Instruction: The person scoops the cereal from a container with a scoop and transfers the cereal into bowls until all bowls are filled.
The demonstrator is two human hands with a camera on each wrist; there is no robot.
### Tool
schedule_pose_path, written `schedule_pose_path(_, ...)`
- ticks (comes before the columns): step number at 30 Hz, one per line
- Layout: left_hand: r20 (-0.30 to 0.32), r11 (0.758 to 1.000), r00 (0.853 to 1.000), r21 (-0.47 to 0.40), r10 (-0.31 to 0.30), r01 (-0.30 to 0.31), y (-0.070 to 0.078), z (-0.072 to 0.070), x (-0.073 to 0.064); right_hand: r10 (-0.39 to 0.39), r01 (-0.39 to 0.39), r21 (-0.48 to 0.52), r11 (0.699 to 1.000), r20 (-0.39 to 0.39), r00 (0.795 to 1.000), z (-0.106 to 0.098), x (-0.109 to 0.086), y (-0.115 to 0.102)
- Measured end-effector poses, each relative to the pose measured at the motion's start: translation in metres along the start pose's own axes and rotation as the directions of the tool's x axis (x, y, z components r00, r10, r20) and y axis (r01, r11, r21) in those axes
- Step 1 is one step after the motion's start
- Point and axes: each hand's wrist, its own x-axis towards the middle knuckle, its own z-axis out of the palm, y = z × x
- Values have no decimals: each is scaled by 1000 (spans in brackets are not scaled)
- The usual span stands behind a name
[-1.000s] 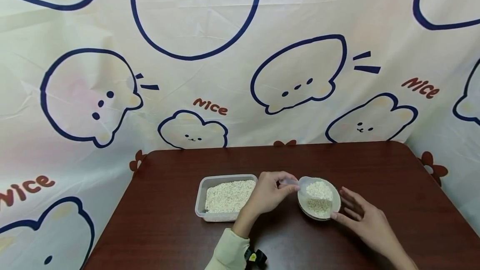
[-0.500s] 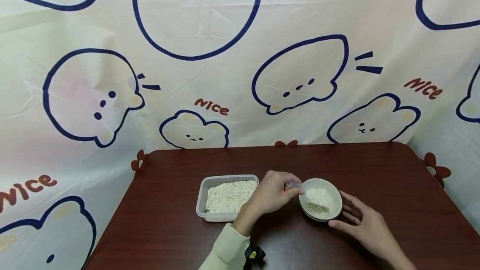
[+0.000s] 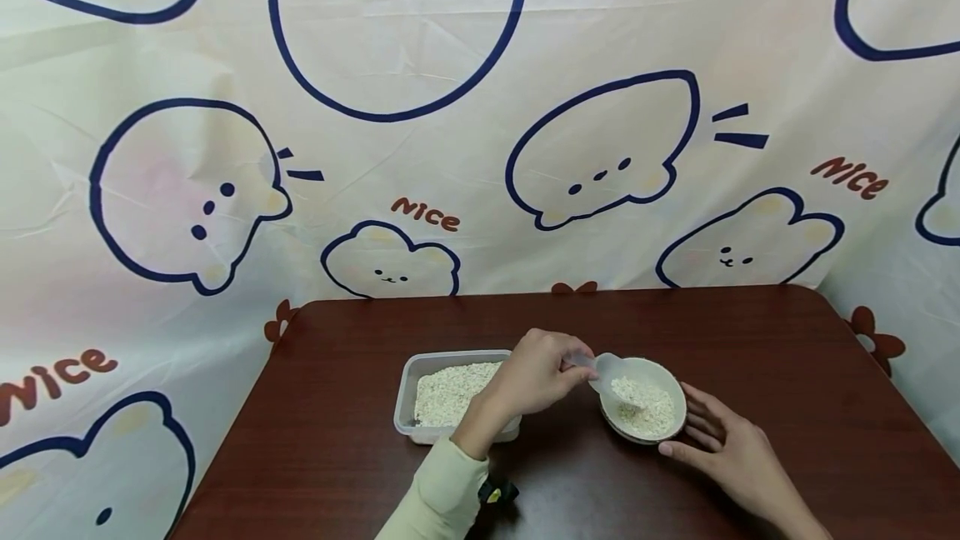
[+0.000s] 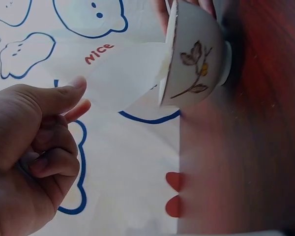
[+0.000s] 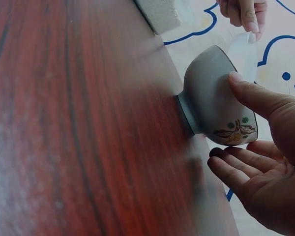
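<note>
In the head view my left hand [image 3: 534, 373] pinches the handle of a translucent plastic scoop [image 3: 609, 375] between thumb and fingers. The scoop's front end hangs over the left rim of a small white bowl [image 3: 667, 379]. Pale, oat-like flakes [image 3: 649, 407] lie in the bowl. My right hand [image 3: 738, 448] holds the bowl's right side, thumb toward me and fingers behind. The right wrist view shows that thumb against the bowl's outer wall [image 5: 209, 88] and the fingers along its lower side. A brown leaf pattern decorates the bowl [image 4: 196, 64] in the left wrist view.
A rectangular clear plastic container [image 3: 406, 407] stands left of the bowl, holding a broad layer of the same flakes; my left forearm partly covers it. A black strap-like item [image 3: 498, 491] is by the left wrist. Behind the dark red-brown table [image 3: 360, 490] hangs a printed cloth [image 3: 480, 157].
Flakes heaped in the scoop a second ago now lie in the bowl, and the scoop looks nearly bare. My left hand has shifted slightly left and up. The right hand stays at the bowl.
</note>
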Motion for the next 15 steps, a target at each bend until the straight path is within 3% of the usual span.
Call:
schedule_pose_path(9,41,995,999,102,14,-19,7,-15,4,-3,3,1,1000,-5,1000,1,0,0)
schedule_pose_path(15,53,994,999,111,0,-6,11,-18,6,-27,26,-10,1000,-19,999,0,-1,-1)
